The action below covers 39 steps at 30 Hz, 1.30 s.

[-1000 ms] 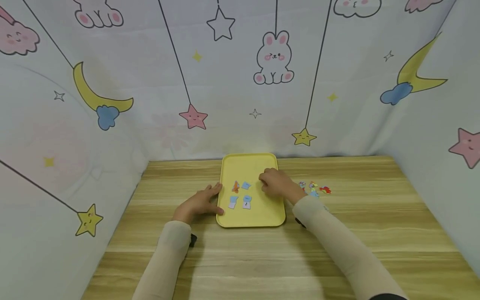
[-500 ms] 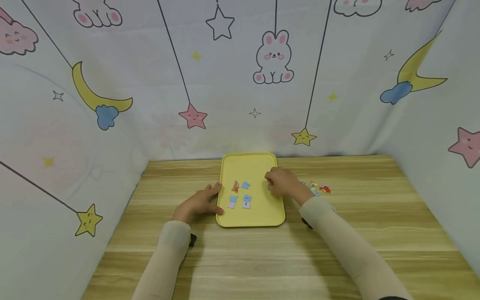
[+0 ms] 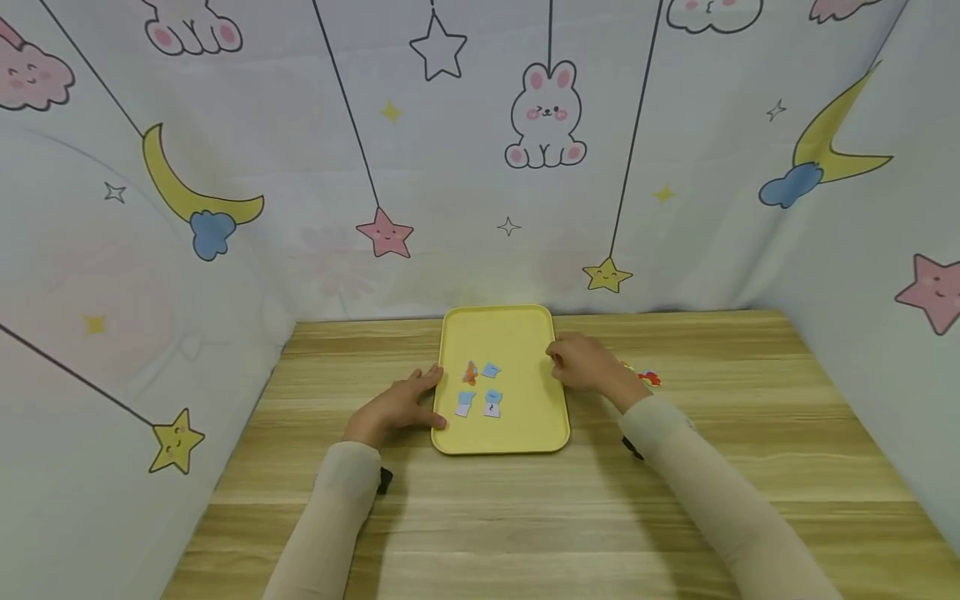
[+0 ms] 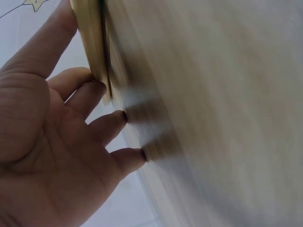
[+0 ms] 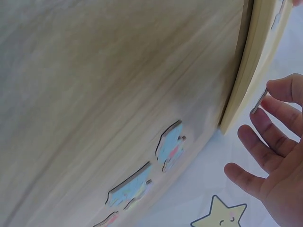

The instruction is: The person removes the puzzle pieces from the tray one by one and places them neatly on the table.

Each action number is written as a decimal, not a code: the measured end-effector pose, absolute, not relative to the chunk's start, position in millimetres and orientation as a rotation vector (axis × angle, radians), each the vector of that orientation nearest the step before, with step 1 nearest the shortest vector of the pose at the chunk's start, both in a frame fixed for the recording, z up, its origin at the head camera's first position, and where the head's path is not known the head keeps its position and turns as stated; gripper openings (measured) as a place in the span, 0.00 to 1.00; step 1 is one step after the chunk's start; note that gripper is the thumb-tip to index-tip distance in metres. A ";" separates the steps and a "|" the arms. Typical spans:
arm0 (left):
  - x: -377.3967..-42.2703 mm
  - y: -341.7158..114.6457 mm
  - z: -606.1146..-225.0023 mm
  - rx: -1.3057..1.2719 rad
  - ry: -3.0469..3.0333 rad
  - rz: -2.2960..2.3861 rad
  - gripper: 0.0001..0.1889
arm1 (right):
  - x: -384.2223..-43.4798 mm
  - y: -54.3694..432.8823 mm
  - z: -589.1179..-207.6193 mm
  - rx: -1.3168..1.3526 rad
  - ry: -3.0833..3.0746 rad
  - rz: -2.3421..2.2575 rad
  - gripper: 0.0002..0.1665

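Note:
A yellow tray (image 3: 525, 408) lies on the wooden table. My left hand (image 3: 397, 406) is at its left side; in the left wrist view, the thumb (image 4: 61, 19) and two fingers touch the tray's edge, while the other fingertips reach the tabletop. Over the tray's right rim, my right hand (image 3: 587, 364) pinches a thin, small puzzle piece (image 5: 259, 101) between thumb and fingers, seen edge-on, its picture hidden. On the tray lie an orange puzzle piece (image 3: 470, 374), a blue one (image 3: 491, 370), and blue-and-white ones (image 3: 465, 404) nearer the front.
Right of the tray, several colourful puzzle pieces (image 3: 649, 379) lie on the table (image 3: 480, 533), partly hidden behind the right hand. Two light-blue pieces (image 5: 169, 142) show well in the right wrist view. A printed cloth (image 3: 465, 275) rises behind the table and at both sides.
My right hand has moved right, from over the tray to its right rim, covering more of the loose pieces. My left hand and the pieces on the tray stay put.

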<state>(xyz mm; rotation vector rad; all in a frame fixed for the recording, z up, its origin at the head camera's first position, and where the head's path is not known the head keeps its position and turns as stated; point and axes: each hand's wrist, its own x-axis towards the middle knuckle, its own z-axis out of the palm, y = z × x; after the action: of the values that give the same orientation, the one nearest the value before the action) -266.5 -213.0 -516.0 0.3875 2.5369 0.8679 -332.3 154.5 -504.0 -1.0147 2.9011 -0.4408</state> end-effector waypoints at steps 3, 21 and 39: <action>-265.9 -213.4 -516.5 0.378 2.536 0.870 0.56 | -331.4 158.5 -502.4 -1.011 2.912 -0.428 0.04; -268.8 -215.3 -512.7 0.349 2.518 0.902 0.57 | -329.0 192.8 -499.5 -0.935 2.925 -0.468 0.05; -270.5 -216.3 -518.1 0.386 2.520 0.886 0.57 | -315.3 239.7 -496.0 -0.839 2.961 -0.529 0.02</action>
<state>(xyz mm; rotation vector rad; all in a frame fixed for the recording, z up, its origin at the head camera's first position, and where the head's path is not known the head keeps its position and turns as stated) -270.5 -216.3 -518.1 0.3863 2.5203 0.8859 -315.3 239.7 -496.0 -0.8387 2.9612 -0.5288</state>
